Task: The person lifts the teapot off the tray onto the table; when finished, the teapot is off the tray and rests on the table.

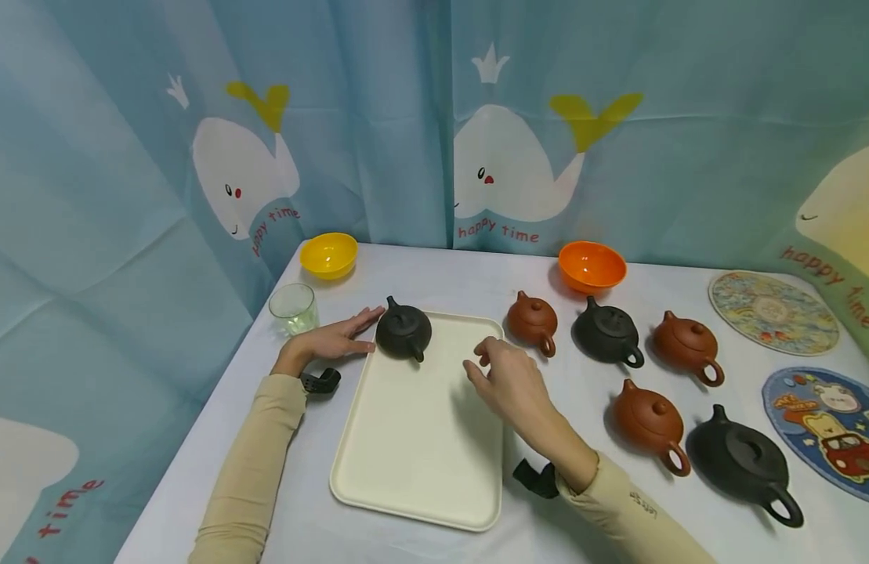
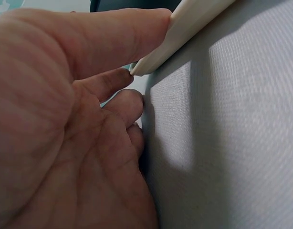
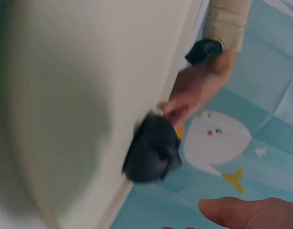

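Note:
My left hand (image 1: 335, 338) is at the upper left edge of a cream tray (image 1: 420, 439), its fingers stretched out. In the left wrist view the thumb (image 2: 137, 33) touches the tray's rim (image 2: 184, 33). A small black teapot (image 1: 403, 330) sits in the tray's upper left corner, close to those fingertips. Over the tray's right edge hovers my right hand (image 1: 508, 384), fingers loosely bent and holding nothing. In the right wrist view the black teapot (image 3: 153, 150) appears blurred, with the left hand (image 3: 196, 90) behind it.
To the right stand brown teapots (image 1: 533, 319) and black teapots (image 1: 606, 333), several in all. An orange bowl (image 1: 592, 266) and yellow bowl (image 1: 329, 256) are at the back. A glass (image 1: 294, 308) stands near my left hand. Two round mats (image 1: 774, 312) lie at the far right.

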Tool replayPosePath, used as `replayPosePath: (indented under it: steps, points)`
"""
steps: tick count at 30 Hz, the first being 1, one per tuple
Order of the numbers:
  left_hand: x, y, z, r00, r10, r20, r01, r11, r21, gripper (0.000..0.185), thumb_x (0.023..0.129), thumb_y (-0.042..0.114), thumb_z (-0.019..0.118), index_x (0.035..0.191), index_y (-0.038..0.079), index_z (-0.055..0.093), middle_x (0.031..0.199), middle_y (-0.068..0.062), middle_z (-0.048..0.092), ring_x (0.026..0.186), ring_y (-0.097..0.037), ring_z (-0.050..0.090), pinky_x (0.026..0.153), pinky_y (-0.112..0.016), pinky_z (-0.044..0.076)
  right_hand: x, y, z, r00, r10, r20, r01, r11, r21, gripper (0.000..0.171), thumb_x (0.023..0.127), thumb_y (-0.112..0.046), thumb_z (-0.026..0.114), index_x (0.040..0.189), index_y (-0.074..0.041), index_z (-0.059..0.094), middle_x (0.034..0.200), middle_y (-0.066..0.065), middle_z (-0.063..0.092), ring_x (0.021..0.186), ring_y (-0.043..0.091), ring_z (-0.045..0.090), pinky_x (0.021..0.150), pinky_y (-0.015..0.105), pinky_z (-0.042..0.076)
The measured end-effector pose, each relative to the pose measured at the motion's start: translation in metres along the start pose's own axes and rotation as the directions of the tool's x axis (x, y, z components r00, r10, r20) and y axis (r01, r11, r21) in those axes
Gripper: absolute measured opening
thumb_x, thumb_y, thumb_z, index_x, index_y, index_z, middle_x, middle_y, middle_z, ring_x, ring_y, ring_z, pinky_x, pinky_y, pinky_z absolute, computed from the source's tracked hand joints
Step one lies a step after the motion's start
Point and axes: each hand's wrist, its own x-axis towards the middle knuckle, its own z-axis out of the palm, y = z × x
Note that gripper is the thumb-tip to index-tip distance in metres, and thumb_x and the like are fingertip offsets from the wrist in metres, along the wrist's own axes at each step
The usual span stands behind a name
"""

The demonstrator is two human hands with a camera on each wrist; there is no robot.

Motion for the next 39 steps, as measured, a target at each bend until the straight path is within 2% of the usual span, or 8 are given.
replayPosePath:
  steps: [4, 7, 16, 21, 24, 30, 34, 39]
  points:
    - [0.002, 0.000, -0.001, 1.000, -0.004, -0.007, 0.004, 1.000, 0.013, 0.080, 0.098, 0.029, 0.060, 0.159, 0.017, 0.009, 0.165, -0.012, -0.002, 0.152, -0.029, -0.006, 0.121, -0.054, 0.002, 0.014, -0.010, 0.020, 0.997, 0.018, 0.075, -0.020, 1.000, 0.017, 0.021, 0.087, -0.017, 0.070, 0.098, 0.000, 0.067, 0.085, 0.012, 0.070, 0.072, 0.025, 0.065, 0.061, 0.037, 0.052]
    - [0.002, 0.001, -0.001, 1.000, -0.008, 0.000, 0.008, 1.000, 0.001, 0.080, 0.098, 0.029, 0.060, 0.159, 0.017, 0.009, 0.164, -0.013, -0.002, 0.152, -0.030, -0.006, 0.121, -0.054, 0.001, 0.023, -0.017, 0.032, 0.993, 0.024, 0.120, -0.027, 0.999, 0.024, 0.021, 0.088, -0.019, 0.070, 0.099, -0.001, 0.067, 0.087, 0.012, 0.070, 0.073, 0.025, 0.064, 0.062, 0.037, 0.051]
    - [0.004, 0.002, 0.002, 0.999, -0.034, 0.003, 0.034, 0.999, -0.029, 0.080, 0.097, 0.031, 0.060, 0.159, 0.019, 0.009, 0.164, -0.014, -0.004, 0.152, -0.031, -0.006, 0.120, -0.057, 0.001, 0.039, -0.030, 0.053, 0.980, 0.042, 0.193, -0.054, 0.997, 0.060, 0.029, 0.087, -0.028, 0.074, 0.097, -0.001, 0.066, 0.078, 0.008, 0.066, 0.067, 0.021, 0.060, 0.055, 0.032, 0.046]
    - [0.004, -0.001, 0.004, 0.999, -0.042, 0.005, 0.043, 0.998, -0.035, 0.080, 0.097, 0.031, 0.060, 0.159, 0.022, 0.009, 0.165, -0.012, -0.006, 0.152, -0.029, -0.005, 0.120, -0.056, 0.001, 0.042, -0.028, 0.061, 0.980, 0.035, 0.195, -0.050, 0.996, 0.073, 0.026, 0.088, -0.026, 0.074, 0.092, -0.002, 0.064, 0.074, 0.008, 0.065, 0.061, 0.018, 0.055, 0.051, 0.028, 0.040]
    - [0.003, -0.002, 0.002, 0.999, -0.046, -0.005, 0.046, 0.998, -0.030, 0.080, 0.097, 0.031, 0.060, 0.159, 0.022, 0.010, 0.165, -0.011, -0.005, 0.152, -0.028, -0.004, 0.120, -0.056, 0.002, 0.044, -0.027, 0.064, 0.986, 0.009, 0.165, -0.026, 0.995, 0.098, 0.022, 0.088, -0.021, 0.074, 0.091, -0.001, 0.064, 0.076, 0.009, 0.067, 0.062, 0.018, 0.058, 0.052, 0.029, 0.044]
    - [0.006, -0.004, 0.002, 0.999, -0.049, -0.008, 0.049, 0.999, -0.025, 0.080, 0.097, 0.032, 0.060, 0.159, 0.023, 0.010, 0.165, -0.010, -0.004, 0.152, -0.026, -0.005, 0.121, -0.055, 0.002, 0.044, -0.023, 0.063, 0.992, -0.041, 0.117, 0.028, 0.993, 0.113, 0.018, 0.089, -0.009, 0.070, 0.101, 0.004, 0.066, 0.092, 0.015, 0.074, 0.080, 0.028, 0.071, 0.067, 0.039, 0.056]
    - [0.007, -0.006, 0.003, 0.999, -0.040, -0.006, 0.040, 0.999, -0.013, 0.080, 0.097, 0.033, 0.059, 0.159, 0.021, 0.009, 0.165, -0.009, -0.003, 0.152, -0.026, -0.005, 0.121, -0.054, 0.001, 0.044, -0.019, 0.063, 0.990, -0.037, 0.133, 0.022, 0.994, 0.111, 0.022, 0.091, -0.006, 0.067, 0.108, 0.007, 0.066, 0.099, 0.018, 0.073, 0.088, 0.032, 0.071, 0.072, 0.040, 0.057]
    - [0.005, -0.005, 0.003, 0.999, -0.052, -0.010, 0.052, 0.999, -0.005, 0.080, 0.097, 0.033, 0.059, 0.159, 0.022, 0.009, 0.165, -0.010, -0.004, 0.152, -0.028, -0.004, 0.121, -0.055, 0.001, 0.042, -0.014, 0.059, 0.989, -0.023, 0.149, 0.009, 0.995, 0.097, 0.022, 0.091, -0.005, 0.066, 0.109, 0.008, 0.067, 0.101, 0.019, 0.073, 0.090, 0.032, 0.071, 0.073, 0.039, 0.057]
